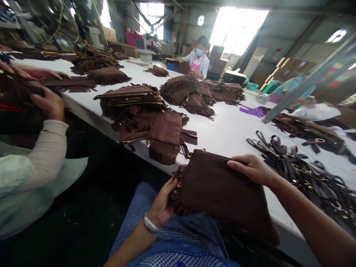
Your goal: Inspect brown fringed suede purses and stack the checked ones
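Observation:
A dark brown fringed bag (222,185) lies tilted over my lap and the table's front edge. My left hand (164,202) is closed on its fringed end at the left. At the upper right edge my right hand (251,168) grips the same bag, thumb on the near face and fingers hidden behind it. Just beyond the bag is a pile of brown fringed pouches (164,129), one with a metal ring at its corner. To the right of my right hand lies a heap of dark straps (300,167) with metal clasps.
Stacked zippered pouches (128,98) and more fringed piles (189,91) cover parts of the white table (222,129). A co-worker's hand (50,102) works at the left. Another person (198,59) sits at the far side. A slanted metal pole (306,81) rises at the right.

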Demonstrator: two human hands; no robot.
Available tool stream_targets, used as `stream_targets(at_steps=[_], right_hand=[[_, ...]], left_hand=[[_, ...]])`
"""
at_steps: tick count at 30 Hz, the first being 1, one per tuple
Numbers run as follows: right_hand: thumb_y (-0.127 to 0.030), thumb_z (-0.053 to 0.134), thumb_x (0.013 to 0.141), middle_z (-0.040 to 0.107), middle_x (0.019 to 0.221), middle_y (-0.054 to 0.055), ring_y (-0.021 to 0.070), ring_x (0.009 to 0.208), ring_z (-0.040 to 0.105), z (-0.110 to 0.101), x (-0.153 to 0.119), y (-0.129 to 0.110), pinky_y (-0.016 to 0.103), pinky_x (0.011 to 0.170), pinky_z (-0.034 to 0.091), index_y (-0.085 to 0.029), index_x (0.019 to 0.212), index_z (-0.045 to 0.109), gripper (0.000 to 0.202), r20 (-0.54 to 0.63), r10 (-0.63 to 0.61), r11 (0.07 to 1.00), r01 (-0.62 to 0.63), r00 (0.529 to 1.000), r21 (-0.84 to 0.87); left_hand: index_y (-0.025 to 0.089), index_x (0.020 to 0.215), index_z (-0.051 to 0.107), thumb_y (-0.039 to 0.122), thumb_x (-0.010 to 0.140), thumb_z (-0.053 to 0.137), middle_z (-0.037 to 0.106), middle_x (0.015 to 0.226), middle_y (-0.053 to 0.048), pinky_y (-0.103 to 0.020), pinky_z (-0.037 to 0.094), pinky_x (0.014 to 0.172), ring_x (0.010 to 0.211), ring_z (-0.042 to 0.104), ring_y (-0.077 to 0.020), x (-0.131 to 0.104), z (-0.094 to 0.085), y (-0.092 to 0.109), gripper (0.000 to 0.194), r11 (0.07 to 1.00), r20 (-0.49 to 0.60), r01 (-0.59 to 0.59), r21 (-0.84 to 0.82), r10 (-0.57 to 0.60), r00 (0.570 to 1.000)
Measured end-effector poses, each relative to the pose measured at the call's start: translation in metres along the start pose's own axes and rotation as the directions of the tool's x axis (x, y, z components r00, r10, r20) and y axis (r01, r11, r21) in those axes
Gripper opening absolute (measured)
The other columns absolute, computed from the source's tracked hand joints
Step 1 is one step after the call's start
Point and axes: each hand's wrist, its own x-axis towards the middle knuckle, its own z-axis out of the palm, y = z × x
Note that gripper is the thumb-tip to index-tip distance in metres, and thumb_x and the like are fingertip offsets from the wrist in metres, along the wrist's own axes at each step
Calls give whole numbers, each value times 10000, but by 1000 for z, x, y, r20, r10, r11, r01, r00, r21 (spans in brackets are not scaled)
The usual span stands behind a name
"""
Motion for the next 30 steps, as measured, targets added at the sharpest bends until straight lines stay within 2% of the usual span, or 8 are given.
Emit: stream_targets(at_steps=[4, 9, 16, 18, 21, 23, 26, 30], right_hand=[[-660, 502, 830, 487, 558, -11, 121, 542, 428, 0, 2, 5, 239, 481, 319, -162, 654, 630, 543, 24, 17, 1000, -17, 1000, 20], [-648, 526, 820, 536, 581, -3, 131, 548, 463, -6, 2, 13, 242, 480, 339, -164, 695, 674, 521, 15, 85, 994, -86, 996, 61], [-629, 614, 768, 620, 590, 20, 150, 520, 527, -26, -2, 17, 244, 445, 381, -155, 733, 722, 488, -91, 182, 972, -165, 979, 168], [-636, 650, 733, 673, 629, 45, 170, 522, 564, -35, -5, 18, 252, 435, 407, -151, 794, 746, 498, -165, 259, 946, -215, 952, 243], [-628, 674, 720, 718, 684, 58, 189, 544, 607, -35, -3, 13, 262, 454, 449, -166, 844, 761, 486, -200, 297, 919, -223, 934, 324], [-628, 658, 740, 735, 715, 56, 211, 581, 639, -24, 2, 5, 283, 490, 486, -183, 868, 764, 475, -168, 294, 904, -216, 941, 368], [-621, 620, 780, 748, 762, 53, 251, 660, 673, 1, 5, -5, 318, 550, 523, -195, 916, 763, 470, -104, 272, 898, -214, 957, 384], [-616, 583, 811, 741, 779, 40, 280, 729, 678, 28, -9, -7, 316, 569, 520, -189, 946, 759, 481, -165, 261, 936, -207, 951, 286]], left_hand=[[126, 604, 500, 260, 762, 759, 301, 391, 118, -87, 174, 285, 282, 266, 15, -10, -17, 24, 332, 973, 104, 169, -160, -154, 983], [105, 980, 592, 87, 856, 596, 367, 463, 118, -85, 210, 306, 333, 389, -7, -26, -49, 59, 126, 979, 10, -28, -200, 31, 999], [103, 928, 601, 151, 969, 428, 359, 436, 109, -115, 221, 284, 298, 337, -11, -31, -86, 98, 184, 956, -156, -219, -193, 190, 969], [123, 977, 625, 193, 940, 523, 513, 534, 72, -115, 317, 327, 375, 442, -20, -29, -89, 94, 129, 957, -250, -285, -48, 264, 931], [171, 1199, 616, 373, 857, 660, 672, 1144, -105, -236, 555, 742, 949, 663, -154, -20, -72, 61, 400, 958, -149, -153, 245, 193, 970], [211, 1333, 542, 514, 776, 691, 514, 1411, -155, -382, 448, 1020, 1292, 484, -270, -10, -47, 31, 652, 940, 82, -85, 331, 61, 995], [238, 1384, 490, 558, 735, 710, 462, 1461, -153, -451, 363, 1082, 1351, 410, -321, 4, -12, 1, 757, 956, 296, -111, 273, 26, 955], [219, 1264, 565, 418, 795, 721, 565, 1362, -123, -403, 430, 1019, 1227, 545, -284, 12, 5, 3, 534, 967, 131, -180, 178, 158, 979]])
